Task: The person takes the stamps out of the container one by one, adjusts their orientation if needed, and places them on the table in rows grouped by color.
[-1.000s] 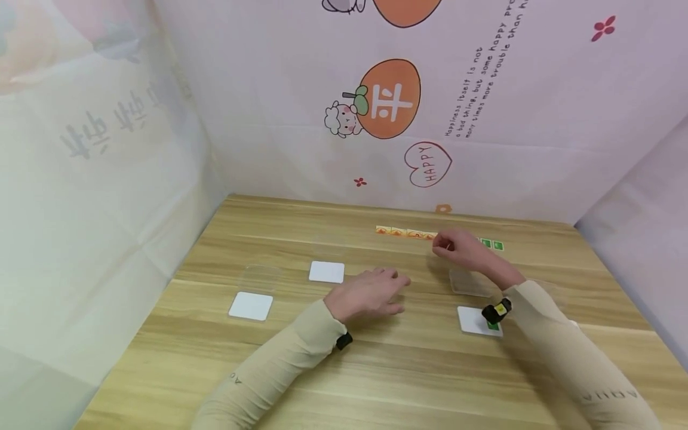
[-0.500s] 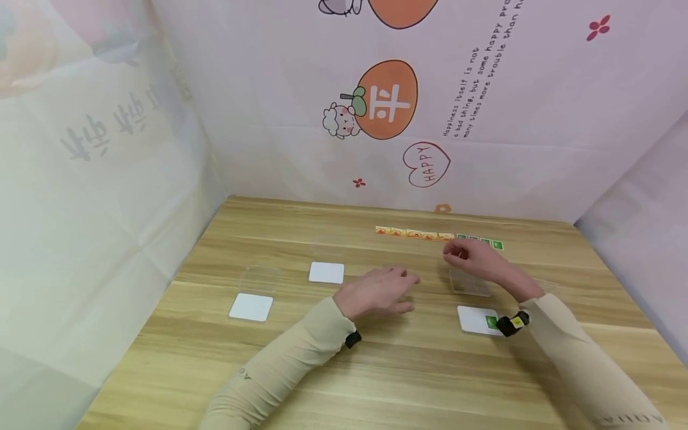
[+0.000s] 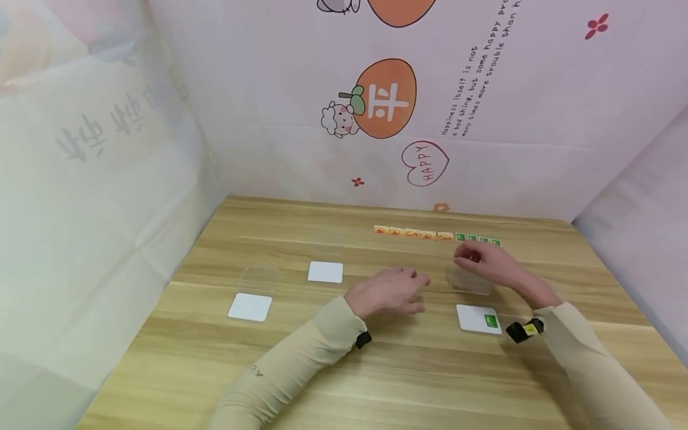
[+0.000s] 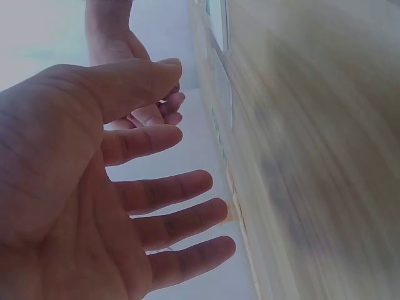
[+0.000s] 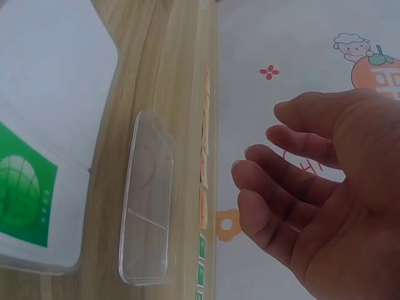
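My right hand (image 3: 490, 264) is above a clear plastic lid (image 3: 469, 283), its fingers loosely bent with nothing between them in the right wrist view. In front of that lid lies a white rectangular case (image 3: 472, 319) with a green square sticker (image 3: 491, 321) at its right end. My left hand (image 3: 388, 291) hovers over the middle of the table, fingers spread and holding nothing; its bare palm shows in the left wrist view. Behind both hands, orange stickers (image 3: 412, 233) and green stickers (image 3: 472, 238) form one row along the back of the table.
Two plain white cases, one farther left (image 3: 249, 307) and another nearer the middle (image 3: 325, 272), lie on the wooden table (image 3: 344, 382). Clear lids (image 3: 259, 278) are behind them. Printed cloth (image 3: 279, 137) walls the back and sides.
My right hand has moved right and slightly nearer, uncovering the stickers where orange meets green and the green sticker on the case. My left hand has drifted right, still holding nothing.
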`<action>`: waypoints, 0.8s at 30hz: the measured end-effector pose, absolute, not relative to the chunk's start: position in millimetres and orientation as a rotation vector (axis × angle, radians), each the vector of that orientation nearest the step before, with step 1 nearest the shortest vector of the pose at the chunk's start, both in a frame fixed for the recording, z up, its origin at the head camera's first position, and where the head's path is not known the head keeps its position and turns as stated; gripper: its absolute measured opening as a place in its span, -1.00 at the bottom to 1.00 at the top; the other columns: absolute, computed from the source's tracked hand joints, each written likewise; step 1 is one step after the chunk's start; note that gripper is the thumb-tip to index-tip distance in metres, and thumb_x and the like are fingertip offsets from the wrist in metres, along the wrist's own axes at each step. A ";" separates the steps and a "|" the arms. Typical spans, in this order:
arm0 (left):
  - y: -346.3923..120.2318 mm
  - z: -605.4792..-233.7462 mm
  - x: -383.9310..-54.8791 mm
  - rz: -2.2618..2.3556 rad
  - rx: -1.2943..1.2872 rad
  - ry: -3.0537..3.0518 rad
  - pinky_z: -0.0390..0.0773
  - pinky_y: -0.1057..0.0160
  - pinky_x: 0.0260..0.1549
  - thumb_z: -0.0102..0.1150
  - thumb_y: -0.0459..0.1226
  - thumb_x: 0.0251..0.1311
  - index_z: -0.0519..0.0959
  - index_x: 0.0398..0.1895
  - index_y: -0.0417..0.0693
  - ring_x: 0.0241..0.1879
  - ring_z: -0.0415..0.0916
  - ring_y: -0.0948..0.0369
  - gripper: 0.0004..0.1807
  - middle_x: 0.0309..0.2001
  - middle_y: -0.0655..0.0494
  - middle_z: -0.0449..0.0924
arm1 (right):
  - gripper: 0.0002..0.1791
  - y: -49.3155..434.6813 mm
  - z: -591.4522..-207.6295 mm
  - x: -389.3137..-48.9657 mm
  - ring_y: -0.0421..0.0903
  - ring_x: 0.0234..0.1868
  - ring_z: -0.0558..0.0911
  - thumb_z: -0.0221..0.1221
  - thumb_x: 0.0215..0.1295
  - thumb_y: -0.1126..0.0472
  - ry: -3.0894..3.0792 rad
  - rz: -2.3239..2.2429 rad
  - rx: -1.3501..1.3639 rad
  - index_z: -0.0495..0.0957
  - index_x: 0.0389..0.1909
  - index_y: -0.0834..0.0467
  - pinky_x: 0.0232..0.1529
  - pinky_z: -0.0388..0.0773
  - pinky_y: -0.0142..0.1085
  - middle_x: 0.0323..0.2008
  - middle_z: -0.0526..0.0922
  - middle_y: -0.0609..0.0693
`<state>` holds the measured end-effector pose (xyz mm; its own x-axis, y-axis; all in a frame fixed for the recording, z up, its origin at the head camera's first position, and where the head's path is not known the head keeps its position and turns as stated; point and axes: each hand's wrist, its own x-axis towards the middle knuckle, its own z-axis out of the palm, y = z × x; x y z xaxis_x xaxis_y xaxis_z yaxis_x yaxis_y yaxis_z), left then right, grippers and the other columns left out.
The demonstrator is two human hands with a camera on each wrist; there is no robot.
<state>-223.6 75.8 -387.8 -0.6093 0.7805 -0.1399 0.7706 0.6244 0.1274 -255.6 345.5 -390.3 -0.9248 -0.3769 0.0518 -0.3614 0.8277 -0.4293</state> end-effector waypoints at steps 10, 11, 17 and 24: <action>86.1 -391.3 -225.2 0.080 1.271 2.667 0.45 0.26 0.19 0.07 0.10 0.35 0.27 0.41 0.13 0.23 0.43 0.20 -0.37 0.26 0.10 0.45 | -0.91 352.1 -394.5 -244.9 -0.23 -0.38 0.45 0.20 0.36 0.17 2.933 -0.751 -0.638 0.62 -0.21 0.08 -0.39 0.44 -0.41 -0.35 0.59 -0.08; 87.3 -391.8 -225.1 0.075 1.271 2.669 0.45 0.26 0.18 0.06 0.11 0.35 0.27 0.41 0.14 0.22 0.44 0.21 -0.37 0.25 0.11 0.45 | -0.92 352.8 -394.6 -243.5 -0.24 -0.39 0.45 0.20 0.36 0.18 2.925 -0.752 -0.649 0.62 -0.22 0.08 -0.40 0.43 -0.41 -0.37 0.58 -0.08; 95.2 -390.0 -222.8 0.071 1.254 2.659 0.44 0.29 0.19 0.04 0.11 0.35 0.26 0.41 0.18 0.22 0.43 0.24 -0.39 0.23 0.16 0.44 | -0.91 357.1 -396.7 -236.5 -0.24 -0.40 0.44 0.20 0.37 0.14 2.862 -0.759 -0.603 0.60 -0.23 0.07 -0.43 0.42 -0.40 -0.40 0.56 -0.08; 101.5 -389.7 -220.7 0.084 1.220 2.654 0.41 0.28 0.23 0.06 0.12 0.34 0.26 0.41 0.22 0.26 0.40 0.25 -0.38 0.26 0.18 0.43 | -0.95 364.1 -402.6 -231.1 -0.28 -0.42 0.42 0.23 0.33 0.16 2.841 -0.725 -0.616 0.58 -0.24 0.02 -0.42 0.40 -0.40 -0.42 0.53 -0.11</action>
